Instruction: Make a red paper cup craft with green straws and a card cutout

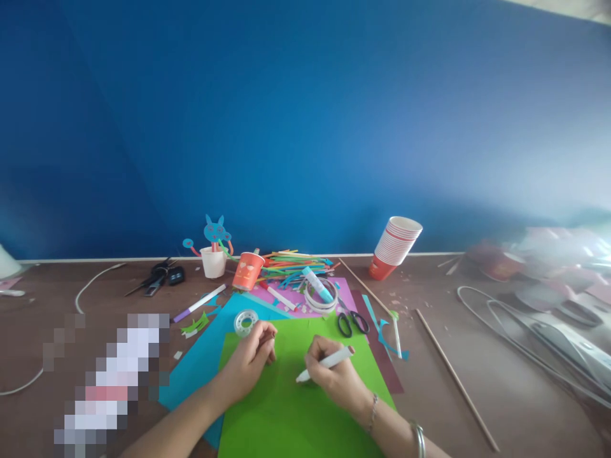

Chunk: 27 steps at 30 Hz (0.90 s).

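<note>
A white marker (331, 362) is held in my right hand (329, 375), its lower end pointing down-left just over the green sheet (281, 413). My left hand (252, 359) is at the sheet's left upper part, fingers curled around a small brown thing, perhaps a marker cap, too small to make out. Blue paper (195, 362) lies under the green sheet on the left. A tape roll (245, 323) sits just above my left hand. Black-handled scissors (353, 323) rest beyond my right hand, at the green sheet's top right corner.
Behind are a white cup with a blue paper figure (213, 262), a red cup (248, 270), coloured sticks (296, 267), a glue stick (317, 285) and tilted stacked cups (396, 245). A wooden stick (456, 378) and white cables (506, 318) lie right.
</note>
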Tool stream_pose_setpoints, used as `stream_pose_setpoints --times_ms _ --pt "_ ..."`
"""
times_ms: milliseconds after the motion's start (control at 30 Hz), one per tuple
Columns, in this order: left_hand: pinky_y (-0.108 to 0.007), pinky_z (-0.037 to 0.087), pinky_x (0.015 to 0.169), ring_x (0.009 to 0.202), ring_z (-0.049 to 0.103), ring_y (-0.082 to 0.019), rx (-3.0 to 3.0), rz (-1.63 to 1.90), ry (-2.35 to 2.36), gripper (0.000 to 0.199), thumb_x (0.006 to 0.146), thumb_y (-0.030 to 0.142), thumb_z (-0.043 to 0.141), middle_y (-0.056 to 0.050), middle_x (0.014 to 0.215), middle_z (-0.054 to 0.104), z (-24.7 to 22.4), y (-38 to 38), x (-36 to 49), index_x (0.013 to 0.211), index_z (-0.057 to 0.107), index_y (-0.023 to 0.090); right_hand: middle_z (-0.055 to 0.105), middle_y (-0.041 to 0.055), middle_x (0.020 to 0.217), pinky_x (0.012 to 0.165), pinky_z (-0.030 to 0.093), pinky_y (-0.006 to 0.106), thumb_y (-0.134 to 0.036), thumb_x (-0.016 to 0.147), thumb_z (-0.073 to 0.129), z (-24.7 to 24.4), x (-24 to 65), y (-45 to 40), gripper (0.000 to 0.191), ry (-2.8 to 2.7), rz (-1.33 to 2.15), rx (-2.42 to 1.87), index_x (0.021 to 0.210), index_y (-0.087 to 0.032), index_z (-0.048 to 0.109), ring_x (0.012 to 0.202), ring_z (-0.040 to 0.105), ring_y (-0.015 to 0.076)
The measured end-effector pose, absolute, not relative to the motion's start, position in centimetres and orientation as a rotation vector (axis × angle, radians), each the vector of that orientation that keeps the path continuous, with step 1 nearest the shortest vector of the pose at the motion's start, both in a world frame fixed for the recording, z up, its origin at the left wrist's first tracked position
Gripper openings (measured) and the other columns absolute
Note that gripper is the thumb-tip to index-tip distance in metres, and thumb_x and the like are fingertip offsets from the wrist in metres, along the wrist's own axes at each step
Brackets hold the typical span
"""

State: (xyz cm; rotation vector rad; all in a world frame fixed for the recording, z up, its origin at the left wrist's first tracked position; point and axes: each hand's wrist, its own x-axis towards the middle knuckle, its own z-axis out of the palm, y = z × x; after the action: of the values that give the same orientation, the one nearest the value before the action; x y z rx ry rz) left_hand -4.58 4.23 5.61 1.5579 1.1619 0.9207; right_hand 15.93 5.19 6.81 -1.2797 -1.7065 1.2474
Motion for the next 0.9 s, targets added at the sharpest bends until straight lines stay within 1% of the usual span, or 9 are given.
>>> stream_pose_setpoints --times_ms 133,300,500,767,900 --pt "-0.027 0.044 0.067 0.068 0.052 -0.014 1.554 0.925 1.15 0.017 0.095 0.037 0.038 0.003 0.071 0.051 5.64 4.29 -4.6 0.1 0.044 0.022 0.039 -0.0071 0.045 0.042 0.023 0.021 -0.021 0.069 0.052 6.69 15.21 5.08 0.019 -1.787 1.232 -1.382 0.055 -0.022 0.04 0.044 0.031 0.0081" --pt "-0.027 0.045 0.067 0.068 0.052 -0.014 1.548 0.933 1.143 0.017 0.095 0.037 0.039 0.003 0.072 0.051 5.65 4.4 -4.62 0.1 0.044 0.022 0.041 -0.0069 0.046 0.043 0.024 0.02 -0.018 0.07 0.053 6.8 15.04 4.97 0.02 -1.829 1.182 -1.452 0.055 -0.021 0.041 0.045 0.033 0.0081" --pt "-0.028 0.045 0.068 0.069 0.052 -0.014 1.559 0.92 1.152 0.017 0.095 0.037 0.037 0.003 0.072 0.05 5.58 4.32 -4.57 0.101 0.043 0.022 0.042 -0.0073 0.047 0.042 0.024 0.02 -0.018 0.071 0.054 6.71 14.99 4.88 0.02 -1.841 1.16 -1.457 0.055 -0.021 0.042 0.045 0.033 0.0078" --pt "-0.027 0.044 0.067 0.068 0.052 -0.014 1.555 0.926 1.146 0.016 0.095 0.036 0.037 0.003 0.072 0.05 5.51 4.38 -4.64 0.101 0.043 0.022 0.042 -0.0074 0.048 0.043 0.025 0.02 -0.022 0.073 0.055 6.42 14.95 4.78 0.02 -1.814 1.15 -1.45 0.058 -0.021 0.042 0.046 0.033 0.0082" --pt "-0.027 0.045 0.067 0.068 0.052 -0.014 1.554 0.917 1.149 0.017 0.095 0.036 0.037 0.003 0.072 0.051 5.74 4.23 -4.65 0.101 0.043 0.022 0.043 -0.0072 0.048 0.043 0.025 0.02 -0.02 0.072 0.054 6.51 14.88 4.9 0.02 -1.815 1.164 -1.442 0.057 -0.021 0.041 0.045 0.034 0.0081"
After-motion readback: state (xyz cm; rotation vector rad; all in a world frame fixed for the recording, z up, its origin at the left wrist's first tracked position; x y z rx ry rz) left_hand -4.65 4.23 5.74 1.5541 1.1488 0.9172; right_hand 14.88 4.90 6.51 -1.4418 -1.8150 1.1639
